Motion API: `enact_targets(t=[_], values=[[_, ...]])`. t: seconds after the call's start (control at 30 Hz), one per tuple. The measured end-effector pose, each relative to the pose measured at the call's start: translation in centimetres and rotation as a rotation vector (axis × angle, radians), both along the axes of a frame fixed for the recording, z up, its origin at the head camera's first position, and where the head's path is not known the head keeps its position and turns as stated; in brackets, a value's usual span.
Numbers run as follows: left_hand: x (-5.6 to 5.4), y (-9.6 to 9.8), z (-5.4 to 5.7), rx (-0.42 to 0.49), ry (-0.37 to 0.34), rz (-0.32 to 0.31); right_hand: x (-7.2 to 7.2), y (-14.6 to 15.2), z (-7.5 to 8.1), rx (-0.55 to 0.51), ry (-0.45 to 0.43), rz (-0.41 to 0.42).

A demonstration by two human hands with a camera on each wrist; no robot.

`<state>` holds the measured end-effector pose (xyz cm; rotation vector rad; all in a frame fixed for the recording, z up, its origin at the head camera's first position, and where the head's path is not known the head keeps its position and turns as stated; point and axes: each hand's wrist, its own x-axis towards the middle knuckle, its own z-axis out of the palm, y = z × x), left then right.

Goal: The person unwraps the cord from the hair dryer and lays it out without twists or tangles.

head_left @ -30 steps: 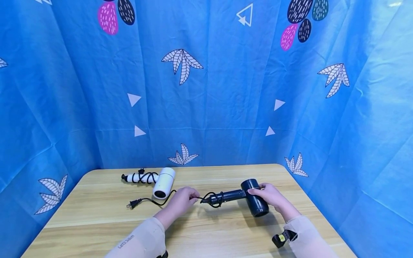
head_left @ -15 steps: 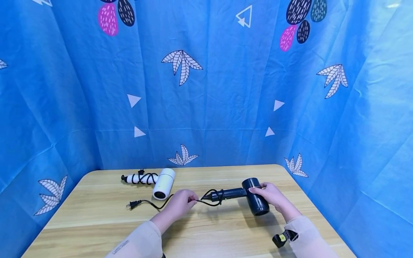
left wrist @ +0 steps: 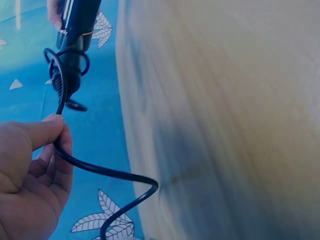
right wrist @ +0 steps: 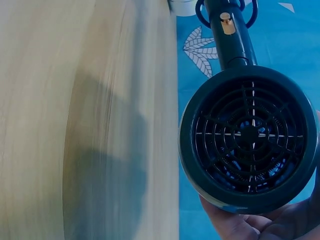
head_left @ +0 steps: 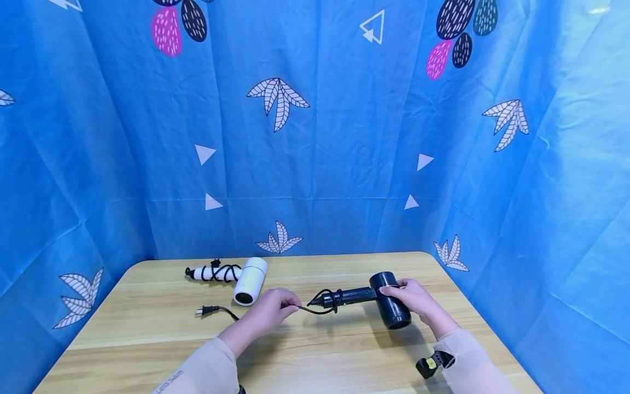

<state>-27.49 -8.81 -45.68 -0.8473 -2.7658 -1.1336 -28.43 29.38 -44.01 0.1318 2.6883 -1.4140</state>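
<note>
A black hair dryer [head_left: 391, 303] is held above the table by my right hand [head_left: 418, 301], whose fingers grip its barrel. Its round rear grille [right wrist: 250, 134] faces the right wrist camera. The handle [head_left: 355, 295] points left, with a loop of black cord [head_left: 325, 312] around its end. My left hand [head_left: 270, 309] pinches that cord between thumb and fingertips, a short way from the handle; in the left wrist view the cord [left wrist: 107, 172] curves on past the fingers. Its two-pin plug [head_left: 206, 310] shows left of the left hand, and part of the cord is hidden behind that hand.
A white hair dryer [head_left: 250, 280] lies at the back left of the wooden table [head_left: 334, 361], its black cord [head_left: 221, 271] wrapped around the handle. Blue patterned cloth [head_left: 315, 164] hangs behind the table and along both sides.
My left hand has moved slightly left and down, drawing the cord into a wider loop at the handle's end. The plug has shifted slightly. The right hand and black hair dryer have hardly moved.
</note>
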Motion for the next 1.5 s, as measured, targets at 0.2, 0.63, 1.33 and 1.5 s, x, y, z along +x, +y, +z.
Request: enact_targets(t=[0.2,0.63,1.33,1.5], values=[[-0.2,-0.7,1.0,0.026,0.003,-0.012,0.0,-0.2,0.1,0.029,-0.001,0.003],[-0.6,-0.8,2.6,0.107,0.088,0.131,0.0,-0.6,0.2,0.025,-0.001,0.02],[-3.3,0.1,2.5,0.199,0.076,0.264,-0.3,-0.7,0.1,0.017,0.031,0.069],[-3.9,0.4,1.6,0.2,0.066,0.274,-0.1,-0.8,0.2,0.009,0.034,0.075]])
